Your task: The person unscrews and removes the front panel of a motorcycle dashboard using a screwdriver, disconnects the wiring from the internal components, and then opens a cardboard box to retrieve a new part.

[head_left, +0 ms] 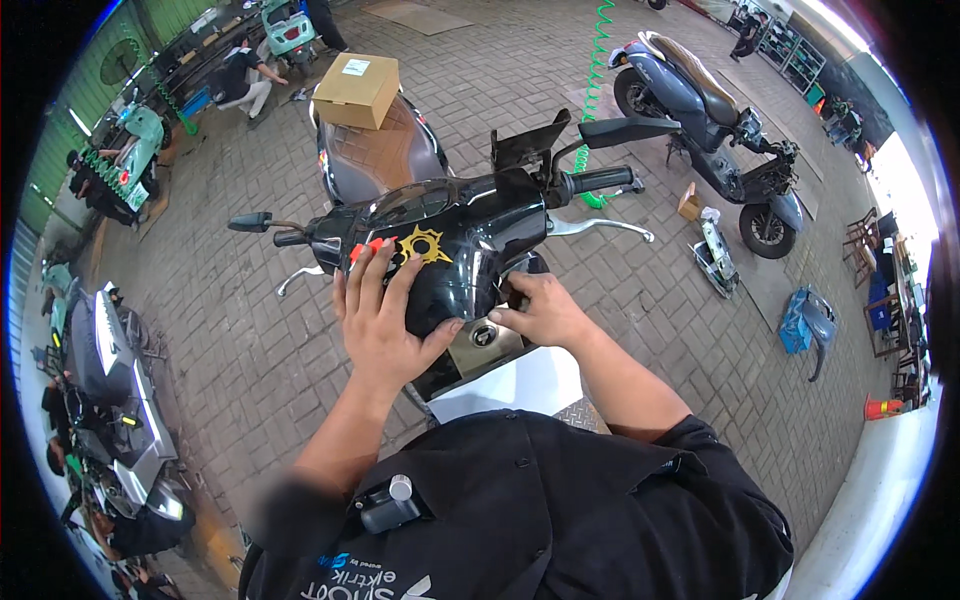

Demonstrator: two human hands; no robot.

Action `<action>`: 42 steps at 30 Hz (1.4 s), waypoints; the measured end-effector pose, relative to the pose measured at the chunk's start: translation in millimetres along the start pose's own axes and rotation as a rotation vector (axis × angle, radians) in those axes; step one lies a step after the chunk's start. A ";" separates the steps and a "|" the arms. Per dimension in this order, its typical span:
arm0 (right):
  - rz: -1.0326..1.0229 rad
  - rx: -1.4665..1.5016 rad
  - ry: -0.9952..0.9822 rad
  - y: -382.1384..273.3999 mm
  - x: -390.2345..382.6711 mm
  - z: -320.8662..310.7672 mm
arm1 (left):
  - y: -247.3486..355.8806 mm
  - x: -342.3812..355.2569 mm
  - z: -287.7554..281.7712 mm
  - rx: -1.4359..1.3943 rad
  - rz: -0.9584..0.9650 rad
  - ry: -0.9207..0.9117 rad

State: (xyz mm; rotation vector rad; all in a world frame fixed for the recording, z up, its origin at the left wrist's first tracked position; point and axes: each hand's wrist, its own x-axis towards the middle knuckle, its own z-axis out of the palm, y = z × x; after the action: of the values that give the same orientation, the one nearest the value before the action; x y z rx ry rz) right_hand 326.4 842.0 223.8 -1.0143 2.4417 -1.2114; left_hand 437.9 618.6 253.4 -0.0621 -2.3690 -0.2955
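My left hand (385, 325) rests spread over the glossy black front cowl (465, 265) of a scooter, fingertips beside a red and a yellow sticker (425, 243). My right hand (540, 310) has its fingers curled round the cowl's lower right edge; the fingertips are partly hidden. Just below the cowl sit a metallic panel with a round fitting (485, 336) and a white panel (530, 385). Beyond my hands are the handlebar grip (600, 178), silver brake lever (600, 228) and brown quilted seat (370, 160), with a cardboard box (355, 90) on it.
A blue scooter (700, 120) stands at right, near removed parts (715, 260), a blue bin (795, 335) and a traffic cone (880, 408). Scooters (115, 400) line the left. A green coiled hose (598, 90) hangs behind. Co-workers (240, 85) are at the back.
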 end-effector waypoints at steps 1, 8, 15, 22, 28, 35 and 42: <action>-0.084 -0.042 0.013 -0.2 0.5 0.4 | 0.3 0.1 0.0 0.000 0.001 -0.002; -0.200 0.026 0.069 8.9 -1.3 9.2 | 0.6 1.7 -0.4 0.006 0.016 -0.007; 0.092 0.391 -0.174 -8.6 4.4 -5.9 | 0.2 0.5 -0.4 -0.015 -0.001 0.000; 0.160 0.813 -0.290 -16.7 2.9 -12.0 | 0.7 0.2 -0.2 -0.030 -0.006 0.018; 0.093 0.654 -0.302 -61.7 8.8 -33.0 | 4.6 1.7 -1.5 -0.047 -0.016 0.017; -0.006 0.489 -0.385 -141.2 33.6 -53.9 | 3.6 0.0 0.2 -0.008 -0.025 0.030; -0.190 0.330 -0.376 -186.2 47.5 -54.5 | 0.5 -0.5 9.5 -0.196 -0.167 -0.024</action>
State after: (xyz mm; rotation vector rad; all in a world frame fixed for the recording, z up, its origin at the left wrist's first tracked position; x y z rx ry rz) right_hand 355.0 765.4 406.0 -1.2580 1.8264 -1.2879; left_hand 431.9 621.2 246.4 0.0405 -2.3661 -0.6104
